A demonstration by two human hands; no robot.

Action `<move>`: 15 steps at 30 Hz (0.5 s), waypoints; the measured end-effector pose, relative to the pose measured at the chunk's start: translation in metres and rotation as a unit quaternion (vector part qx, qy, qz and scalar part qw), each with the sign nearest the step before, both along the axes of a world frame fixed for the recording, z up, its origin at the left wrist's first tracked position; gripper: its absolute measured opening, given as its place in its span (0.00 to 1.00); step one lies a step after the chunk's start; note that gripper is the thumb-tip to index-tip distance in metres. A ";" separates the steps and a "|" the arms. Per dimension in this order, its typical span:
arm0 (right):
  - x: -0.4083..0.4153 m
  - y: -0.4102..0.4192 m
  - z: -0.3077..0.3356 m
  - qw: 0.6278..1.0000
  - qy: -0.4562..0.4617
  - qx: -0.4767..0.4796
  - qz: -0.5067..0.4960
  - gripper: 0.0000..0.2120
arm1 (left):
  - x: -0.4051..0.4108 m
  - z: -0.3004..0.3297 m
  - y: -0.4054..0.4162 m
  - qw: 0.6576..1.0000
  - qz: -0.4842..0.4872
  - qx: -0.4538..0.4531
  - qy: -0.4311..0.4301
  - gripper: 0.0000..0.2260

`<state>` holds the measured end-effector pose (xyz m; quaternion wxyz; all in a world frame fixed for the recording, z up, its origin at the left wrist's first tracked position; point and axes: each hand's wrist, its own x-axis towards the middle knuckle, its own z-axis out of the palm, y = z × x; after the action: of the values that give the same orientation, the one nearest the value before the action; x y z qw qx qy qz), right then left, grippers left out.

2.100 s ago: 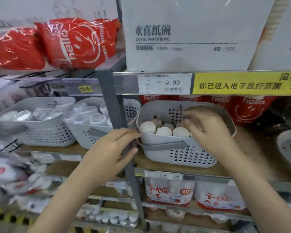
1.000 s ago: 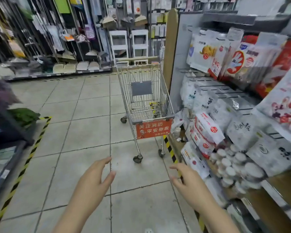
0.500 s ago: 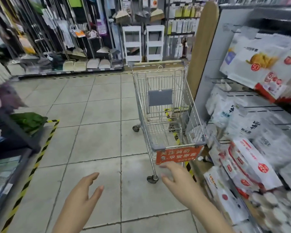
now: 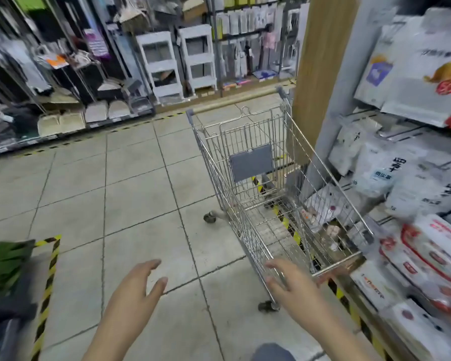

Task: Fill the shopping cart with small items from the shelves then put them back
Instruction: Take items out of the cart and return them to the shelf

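A wire shopping cart stands on the tiled floor along the right-hand shelves, its near end towards me. A few small packets show through its right side; whether they lie in the basket or on the shelf behind it I cannot tell. My right hand is at the cart's near left corner, fingers spread and straight, holding nothing. My left hand hovers over the floor to the left of the cart, fingers straight and empty.
Shelves on the right hold white bagged goods and red-and-white boxes. A wooden end panel stands behind the cart. Racks of household goods line the far wall. A low shelf with a green item is at the left.
I turned away from the shelf of baskets to face the aisle. The cart has come much closer, and my right hand has reached its near corner.
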<state>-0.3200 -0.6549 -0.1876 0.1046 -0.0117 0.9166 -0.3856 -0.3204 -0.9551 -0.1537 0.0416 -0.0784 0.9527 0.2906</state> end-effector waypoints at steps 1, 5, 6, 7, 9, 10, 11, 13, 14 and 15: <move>-0.009 0.000 -0.002 1.000 -0.009 -0.004 -0.019 0.15 | -0.022 0.000 0.000 1.000 -0.019 -0.004 -0.005 0.17; -0.055 0.009 -0.012 0.993 -0.042 -0.020 -0.111 0.14 | -0.107 0.000 0.019 0.993 -0.120 -0.006 -0.003 0.18; -0.069 0.009 -0.015 0.990 -0.050 -0.023 -0.130 0.14 | -0.126 0.000 0.024 0.989 -0.146 -0.001 -0.009 0.18; -0.083 0.008 -0.018 0.988 -0.052 -0.019 -0.143 0.14 | -0.145 -0.001 0.029 0.986 -0.168 0.004 -0.011 0.19; -0.116 0.003 -0.022 0.985 -0.052 -0.015 -0.162 0.15 | -0.183 -0.003 0.035 0.977 -0.214 -0.008 -0.017 0.19; -0.133 -0.001 -0.024 0.984 -0.056 -0.021 -0.170 0.16 | -0.202 -0.003 0.035 0.972 -0.232 -0.017 -0.020 0.20; -0.151 -0.005 -0.025 0.983 -0.059 -0.025 -0.173 0.16 | -0.221 -0.005 0.034 0.969 -0.243 -0.022 -0.019 0.20; -0.185 -0.020 -0.025 0.982 -0.062 -0.031 -0.177 0.15 | -0.255 -0.007 0.026 0.968 -0.247 -0.019 -0.026 0.20; -0.203 -0.026 -0.027 0.982 -0.055 -0.029 -0.178 0.15 | -0.273 -0.009 0.020 0.969 -0.245 -0.019 -0.027 0.20; -0.220 -0.032 -0.028 0.983 -0.056 -0.017 -0.175 0.15 | -0.291 -0.012 0.013 0.969 -0.243 -0.023 -0.027 0.20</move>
<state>-0.5395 -0.6874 -0.2160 0.0870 0.1683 0.8904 -0.4138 -0.6111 -0.9424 -0.1660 0.1348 0.1471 0.9480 0.2479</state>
